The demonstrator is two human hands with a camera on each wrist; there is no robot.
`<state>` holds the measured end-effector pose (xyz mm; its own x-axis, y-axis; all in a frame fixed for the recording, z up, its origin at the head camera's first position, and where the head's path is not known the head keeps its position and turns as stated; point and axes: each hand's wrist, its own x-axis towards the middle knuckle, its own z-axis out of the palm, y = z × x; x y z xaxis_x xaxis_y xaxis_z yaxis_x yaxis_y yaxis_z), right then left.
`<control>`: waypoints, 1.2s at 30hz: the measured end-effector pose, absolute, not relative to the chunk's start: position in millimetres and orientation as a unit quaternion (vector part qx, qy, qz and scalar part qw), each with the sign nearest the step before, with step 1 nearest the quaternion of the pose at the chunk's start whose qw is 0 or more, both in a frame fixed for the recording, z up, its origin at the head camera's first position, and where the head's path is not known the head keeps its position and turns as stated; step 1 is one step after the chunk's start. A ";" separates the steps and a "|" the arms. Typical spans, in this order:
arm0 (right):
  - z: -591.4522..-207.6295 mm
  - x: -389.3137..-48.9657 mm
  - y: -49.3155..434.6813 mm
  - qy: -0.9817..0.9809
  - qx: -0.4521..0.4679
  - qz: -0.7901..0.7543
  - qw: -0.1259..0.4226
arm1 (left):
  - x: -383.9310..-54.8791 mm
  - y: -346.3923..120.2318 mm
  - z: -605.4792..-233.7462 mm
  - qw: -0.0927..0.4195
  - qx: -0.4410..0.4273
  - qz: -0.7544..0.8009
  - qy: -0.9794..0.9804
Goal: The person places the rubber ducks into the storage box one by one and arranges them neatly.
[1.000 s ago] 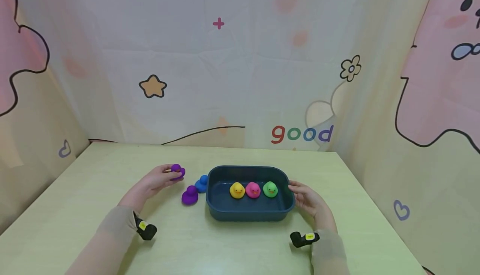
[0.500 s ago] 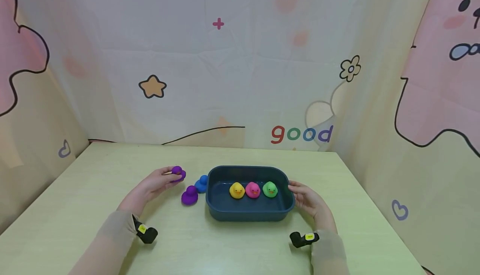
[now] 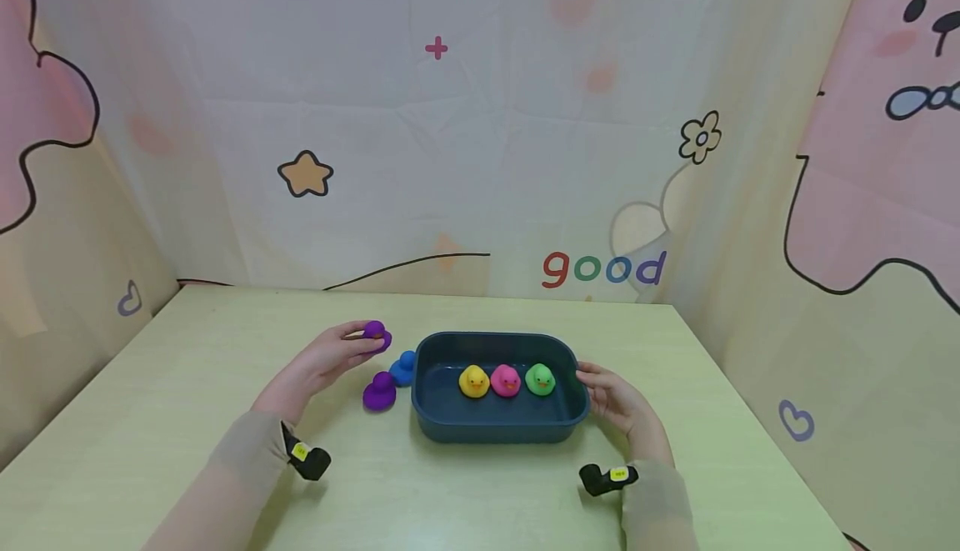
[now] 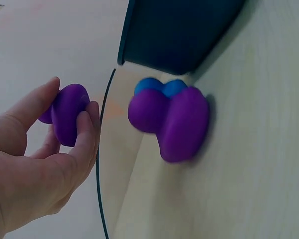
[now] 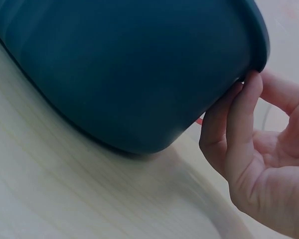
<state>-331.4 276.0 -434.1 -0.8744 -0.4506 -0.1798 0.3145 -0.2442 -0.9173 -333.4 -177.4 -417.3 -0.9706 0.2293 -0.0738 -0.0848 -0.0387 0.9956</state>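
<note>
My left hand [image 3: 326,361] pinches a purple rubber duck [image 4: 70,117] between thumb and fingers, raised above the table. Below and to the right of that hand, a second purple duck [image 3: 379,393] sits on the table. Behind it a blue duck [image 3: 402,369] stands close against the left end of a dark blue rectangular tub [image 3: 491,433]. Inside the tub are a yellow duck [image 3: 474,382], a pink duck [image 3: 506,381] and a green duck [image 3: 540,380] in a row. My right hand [image 3: 618,399] grips the tub's right end, its curled fingertips [image 5: 251,79] at the rim.
The pale wooden table [image 3: 480,501] meets a printed cloth backdrop [image 3: 480,159] at the back and on both sides. Black wrist cameras sit at the left cuff [image 3: 307,458] and right cuff [image 3: 609,479].
My left hand has moved right and slightly up with the purple duck, nearer the tub. The right hand, the tub and the other ducks have stayed in place.
</note>
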 end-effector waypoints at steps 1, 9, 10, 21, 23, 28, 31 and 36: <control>-434.3 -331.3 275.8 0.563 -0.060 -0.788 0.243 | -333.7 -173.7 -415.2 0.108 0.051 0.717 0.686; -433.8 -330.1 274.2 0.555 -0.063 -0.794 0.240 | -337.0 -147.5 -404.8 0.106 0.060 0.717 0.686; -433.2 -329.8 274.1 0.553 -0.064 -0.795 0.241 | -337.4 -143.8 -403.7 0.107 0.059 0.717 0.686; -433.8 -331.0 275.5 0.550 -0.070 -0.794 0.247 | -334.6 -84.1 -394.5 0.117 0.033 0.724 0.680; -434.4 -331.4 275.8 0.549 -0.072 -0.795 0.249 | -332.8 -71.8 -393.8 0.123 0.035 0.721 0.681; -434.5 -331.8 276.1 0.547 -0.073 -0.796 0.248 | -328.5 -43.1 -395.0 0.147 0.053 0.711 0.686; -435.2 -332.5 276.1 0.544 -0.071 -0.798 0.248 | -324.6 -27.9 -396.6 0.160 0.064 0.700 0.693; -441.1 -336.7 277.1 0.545 -0.064 -0.800 0.242 | -318.3 -6.8 -401.1 0.178 0.073 0.680 0.707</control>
<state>-336.7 277.1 -441.1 -0.8749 -0.4564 -0.1622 0.3178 -0.2880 -0.9034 -318.3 -6.8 -401.1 -0.9263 0.3446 -0.1525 -0.1389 0.0640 0.9882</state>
